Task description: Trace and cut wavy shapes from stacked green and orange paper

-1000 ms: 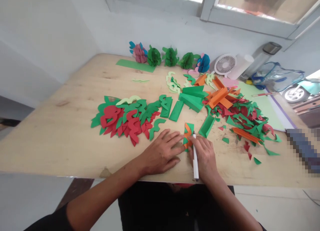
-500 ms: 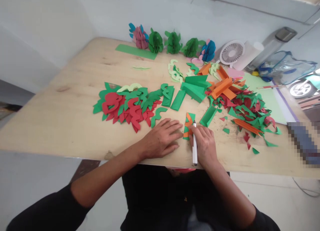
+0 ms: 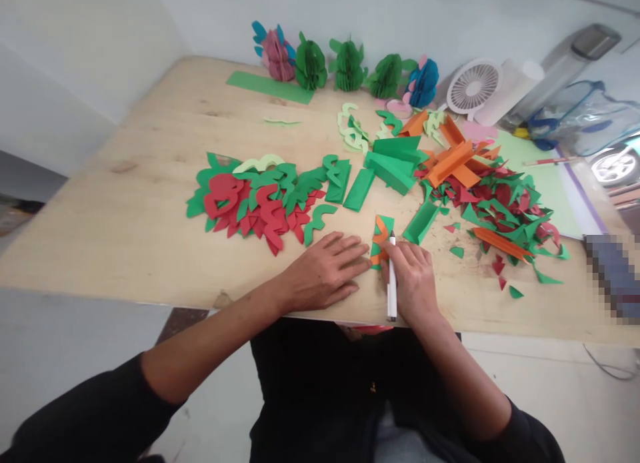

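Note:
A white pen with dark ends point(image 3: 393, 289) is gripped in my right hand point(image 3: 413, 276), one end toward the far side of the table. That hand's fingertips rest at the lower edge of an orange wavy paper cut-out point(image 3: 381, 231), which lies on a small green paper strip point(image 3: 389, 223). My left hand point(image 3: 330, 269) lies flat on the table, fingers stretched out, their tips beside the left edge of the strip. Above it is a green wavy cut-out point(image 3: 317, 223). Red wavy cut-outs point(image 3: 270, 219) are heaped to the left.
Folded green papers point(image 3: 395, 166) and orange papers point(image 3: 450, 163) lie beyond my hands. Red and green scraps point(image 3: 510, 209) are piled at right. Honeycomb paper figures point(image 3: 347, 69), a white fan point(image 3: 474, 86) and a metal flask point(image 3: 565, 69) line the back. A pixelated dark object point(image 3: 613, 276) lies at right.
The view has shifted slightly, so the table's far things sit higher in the picture. Both hands, the pen and the orange cut-out keep nearly the same places on the table.

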Tool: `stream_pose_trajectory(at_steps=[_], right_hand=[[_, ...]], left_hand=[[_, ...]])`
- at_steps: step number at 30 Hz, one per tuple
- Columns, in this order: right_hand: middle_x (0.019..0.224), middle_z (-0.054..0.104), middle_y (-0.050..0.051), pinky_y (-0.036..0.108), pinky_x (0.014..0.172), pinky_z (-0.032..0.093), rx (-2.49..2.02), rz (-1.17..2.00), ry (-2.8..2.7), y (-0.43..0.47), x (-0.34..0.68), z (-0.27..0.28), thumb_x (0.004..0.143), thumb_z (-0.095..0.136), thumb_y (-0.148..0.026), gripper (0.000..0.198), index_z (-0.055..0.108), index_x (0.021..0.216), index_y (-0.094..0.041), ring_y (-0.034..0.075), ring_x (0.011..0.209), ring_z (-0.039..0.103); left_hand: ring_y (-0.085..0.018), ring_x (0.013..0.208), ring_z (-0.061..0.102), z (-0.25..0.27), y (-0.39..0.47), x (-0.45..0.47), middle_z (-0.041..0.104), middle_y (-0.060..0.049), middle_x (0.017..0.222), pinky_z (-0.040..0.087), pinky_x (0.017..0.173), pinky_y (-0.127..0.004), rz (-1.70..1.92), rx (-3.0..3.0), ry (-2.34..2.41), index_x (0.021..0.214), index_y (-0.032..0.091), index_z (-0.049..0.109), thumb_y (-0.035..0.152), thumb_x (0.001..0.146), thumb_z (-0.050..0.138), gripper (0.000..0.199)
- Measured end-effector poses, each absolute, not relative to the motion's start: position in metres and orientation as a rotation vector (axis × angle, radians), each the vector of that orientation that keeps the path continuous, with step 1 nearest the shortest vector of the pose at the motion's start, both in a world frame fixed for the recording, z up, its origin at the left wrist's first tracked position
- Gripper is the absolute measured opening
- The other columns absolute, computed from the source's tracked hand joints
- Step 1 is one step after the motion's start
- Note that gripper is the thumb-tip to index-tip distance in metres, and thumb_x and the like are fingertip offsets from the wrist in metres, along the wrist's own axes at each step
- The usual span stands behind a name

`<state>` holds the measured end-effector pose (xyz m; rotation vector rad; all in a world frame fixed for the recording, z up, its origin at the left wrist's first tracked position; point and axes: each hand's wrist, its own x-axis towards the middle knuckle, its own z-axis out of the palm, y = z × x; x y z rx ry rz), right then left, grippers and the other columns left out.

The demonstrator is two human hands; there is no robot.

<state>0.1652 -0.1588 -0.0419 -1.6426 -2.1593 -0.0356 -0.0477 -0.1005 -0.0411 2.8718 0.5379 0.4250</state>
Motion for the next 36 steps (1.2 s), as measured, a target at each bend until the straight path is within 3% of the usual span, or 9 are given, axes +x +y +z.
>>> stream_pose_trajectory(at_steps=[28, 36], right_hand=[[0.099, 0.068, 0.009, 0.038, 0.086, 0.039, -1.628, -0.022, -2.171, -0.16, 0.164, -0.04, 0.097, 0.045, -0.017, 0.026, 0.063, 0.116, -0.018, 0.025, 0.103, 0.057], [0.097, 0.069, 0.008, 0.037, 0.087, 0.04, -1.639, -0.014, -2.154, -0.16, 0.162, -0.04, 0.098, 0.048, -0.019, 0.022, 0.064, 0.112, -0.018, 0.024, 0.103, 0.058]], left_hand=[[-0.029, 0.131, 0.05, -0.05, -0.082, -0.012, 0.06, -0.015, 0.135, 0.038, 0.111, -0.049, 0.636, 2.752, 0.763, 0.108, 0.011, 0.064, 0.028, 0.097, 0.045, 0.028], [-0.029, 0.133, 0.047, -0.05, -0.081, -0.013, 0.059, -0.015, 0.136, 0.034, 0.114, -0.051, 0.588, 2.7, 0.782, 0.121, 0.012, 0.059, 0.028, 0.095, 0.048, 0.033]])
